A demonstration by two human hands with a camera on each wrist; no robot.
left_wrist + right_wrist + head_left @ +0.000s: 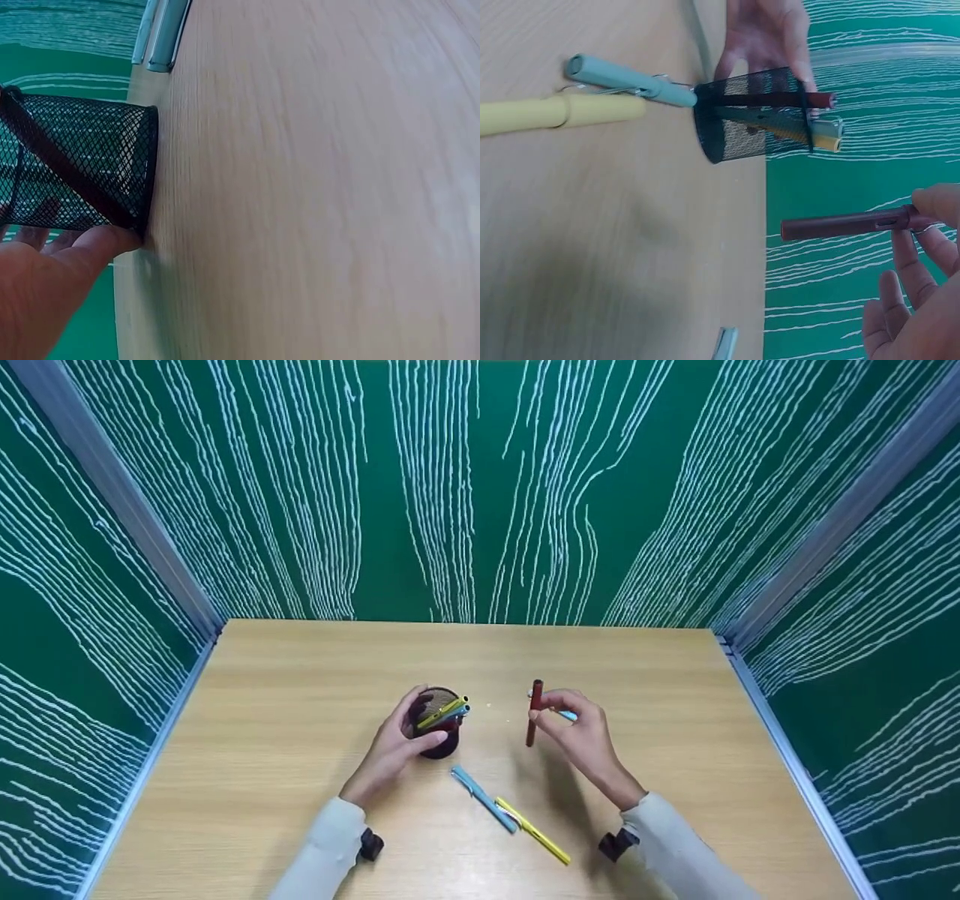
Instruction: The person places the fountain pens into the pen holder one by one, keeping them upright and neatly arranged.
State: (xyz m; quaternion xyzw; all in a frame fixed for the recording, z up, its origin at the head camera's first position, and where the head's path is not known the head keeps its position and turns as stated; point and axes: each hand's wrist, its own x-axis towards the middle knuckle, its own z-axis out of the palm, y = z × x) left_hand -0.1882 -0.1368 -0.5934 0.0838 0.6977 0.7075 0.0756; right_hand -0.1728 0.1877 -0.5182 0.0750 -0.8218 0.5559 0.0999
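My left hand holds a black mesh pen cup on the table, fingers and thumb curled around its side. Inside lean a yellow pen, a blue pen and a dark red pen. To the right, my right hand pinches another dark red pen upright between thumb and fingers, above the table and apart from the cup. Behind that hand a blue pen is partly hidden. Nearer the front, a light blue pen and a yellow pen lie with ends touching or nearly so.
The wooden table is bounded by green walls with white wavy lines at the back and both sides. Grey metal posts stand at the back corners. A black wrist camera sits on the left sleeve.
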